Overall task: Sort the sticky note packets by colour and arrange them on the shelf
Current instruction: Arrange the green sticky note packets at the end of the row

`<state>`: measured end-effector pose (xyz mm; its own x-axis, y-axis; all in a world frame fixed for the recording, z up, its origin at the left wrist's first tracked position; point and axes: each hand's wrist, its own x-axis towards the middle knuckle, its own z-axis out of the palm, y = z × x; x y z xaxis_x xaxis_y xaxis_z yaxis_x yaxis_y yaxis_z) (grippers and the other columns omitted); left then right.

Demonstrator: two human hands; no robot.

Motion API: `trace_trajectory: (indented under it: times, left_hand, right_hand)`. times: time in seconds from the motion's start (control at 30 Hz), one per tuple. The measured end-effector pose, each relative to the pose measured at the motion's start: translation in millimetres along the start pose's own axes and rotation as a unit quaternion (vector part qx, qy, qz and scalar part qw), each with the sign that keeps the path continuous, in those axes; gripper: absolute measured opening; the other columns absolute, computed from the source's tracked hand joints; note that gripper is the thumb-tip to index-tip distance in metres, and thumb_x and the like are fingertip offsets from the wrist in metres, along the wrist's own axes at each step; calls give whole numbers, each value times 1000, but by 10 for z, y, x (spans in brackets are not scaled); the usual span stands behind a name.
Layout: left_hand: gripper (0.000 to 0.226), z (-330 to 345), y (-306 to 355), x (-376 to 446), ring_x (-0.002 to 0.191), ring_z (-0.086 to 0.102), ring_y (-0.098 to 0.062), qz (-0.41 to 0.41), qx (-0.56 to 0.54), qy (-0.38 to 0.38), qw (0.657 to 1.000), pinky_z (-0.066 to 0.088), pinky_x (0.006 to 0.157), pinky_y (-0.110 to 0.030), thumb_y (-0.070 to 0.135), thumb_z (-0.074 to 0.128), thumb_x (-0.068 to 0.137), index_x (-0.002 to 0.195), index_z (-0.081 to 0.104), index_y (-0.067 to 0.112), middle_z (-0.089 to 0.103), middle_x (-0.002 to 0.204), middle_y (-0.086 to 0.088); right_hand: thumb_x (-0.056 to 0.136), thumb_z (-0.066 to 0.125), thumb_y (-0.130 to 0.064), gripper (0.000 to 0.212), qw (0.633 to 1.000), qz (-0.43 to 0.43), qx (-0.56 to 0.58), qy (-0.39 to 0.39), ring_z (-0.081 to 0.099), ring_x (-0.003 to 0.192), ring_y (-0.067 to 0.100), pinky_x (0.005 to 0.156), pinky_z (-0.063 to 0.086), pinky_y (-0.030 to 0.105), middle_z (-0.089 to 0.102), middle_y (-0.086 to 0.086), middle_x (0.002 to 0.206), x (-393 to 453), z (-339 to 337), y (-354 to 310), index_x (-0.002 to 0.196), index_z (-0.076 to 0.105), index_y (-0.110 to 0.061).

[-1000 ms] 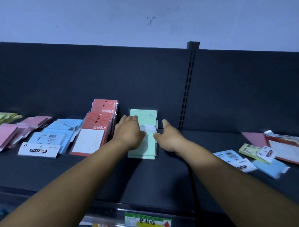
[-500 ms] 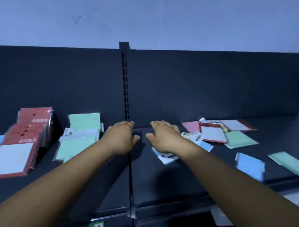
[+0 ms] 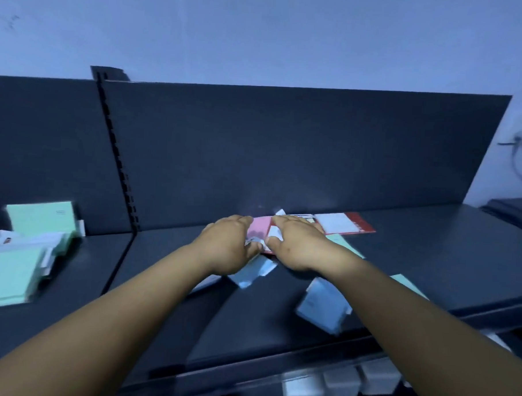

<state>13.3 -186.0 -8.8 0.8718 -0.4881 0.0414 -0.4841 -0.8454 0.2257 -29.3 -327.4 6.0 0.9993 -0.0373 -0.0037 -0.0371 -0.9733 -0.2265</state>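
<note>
Both hands (image 3: 263, 246) over blurred packets (image 3: 259, 232)

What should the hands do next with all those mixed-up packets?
Probably lift the pink packet, since both the left hand and right hand rest on the unsorted pile around it, while the green stack already sits sorted on the left.

no legible text anywhere; print on green packets (image 3: 40, 221) and red-edged packet (image 3: 347, 223) (motion-blurred) too small to read.
</note>
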Motion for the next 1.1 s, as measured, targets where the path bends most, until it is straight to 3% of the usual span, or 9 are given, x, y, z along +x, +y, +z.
trace_trajectory:
  times: [0.2, 0.47, 0.63, 0.73, 0.83, 0.93, 1.03, 1.1]
  left_hand:
    - [61, 212, 580, 218, 135, 40, -23, 41, -1, -17, 999, 35, 108, -34, 43, 51, 94, 146, 33, 18, 42, 149, -3]
    - [51, 473, 1024, 616, 135, 37, -26, 90, 81, -72, 990, 33, 109, -43, 49, 45, 93, 135, 47, 19, 45, 142, -4]
    - [43, 533, 1090, 729, 135, 36, -27, 94, 107, -112, 983, 21, 110, -50, 45, 43, 95, 131, 46, 21, 46, 142, -4]
    - [46, 514, 1172, 727, 137, 35, -24, 114, 106, -115, 981, 13, 112, -50, 45, 44, 96, 137, 43, 23, 42, 147, 0]
    - [56, 500, 1248, 707, 142, 29, -22, 134, 81, -126, 980, 10, 116, -50, 47, 44, 96, 147, 32, 27, 32, 154, 4]
    - [67, 521, 1230, 717, 141, 30, -24, 120, 85, -134, 980, 11, 116, -50, 52, 47, 93, 150, 24, 25, 34, 153, -1]
    - [68, 532, 1206, 755, 131, 41, -27, 106, 75, -124, 984, 20, 110, -45, 57, 53, 88, 144, 34, 23, 47, 142, -3]
    - [68, 525, 1199, 775, 124, 47, -26, 102, 45, -101, 989, 26, 108, -42, 57, 62, 82, 137, 40, 24, 53, 132, 0]
  right_hand:
    - [96, 45, -38, 52, 999, 29, 13, -26, 34, 137, 24, 109, 26, 37, 40, 0, 149, -54, -55, 670, 145, 35, -22]
    - [82, 69, -42, 86, 989, 67, -30, -125, 36, 138, 23, 110, 35, 36, 32, 1, 154, -314, -215, 1230, 151, 22, -21]
    - [76, 76, -40, 55, 974, 105, -98, -176, 61, 102, 23, 85, 51, 30, 61, 7, 122, -485, -257, 1384, 120, 56, -13]
    - [79, 75, -33, 56, 980, 111, -94, -138, 60, 106, 25, 82, 48, 29, 59, 7, 124, -481, -233, 1434, 125, 51, -13]
    - [76, 77, -35, 70, 987, 135, -34, -79, 54, 116, 25, 89, 46, 30, 53, 4, 132, -482, -215, 1511, 134, 40, -18]
    - [75, 77, -41, 71, 981, 176, -37, -72, 55, 111, 26, 84, 47, 32, 55, 6, 127, -514, -228, 1580, 129, 40, -14]
    - [77, 76, -34, 61, 980, 182, -56, -59, 56, 98, 25, 75, 45, 30, 57, 5, 120, -520, -240, 1611, 122, 41, -13]
    - [75, 76, -32, 62, 984, 171, -29, -33, 56, 101, 25, 80, 48, 31, 57, 4, 120, -497, -232, 1651, 123, 42, -15]
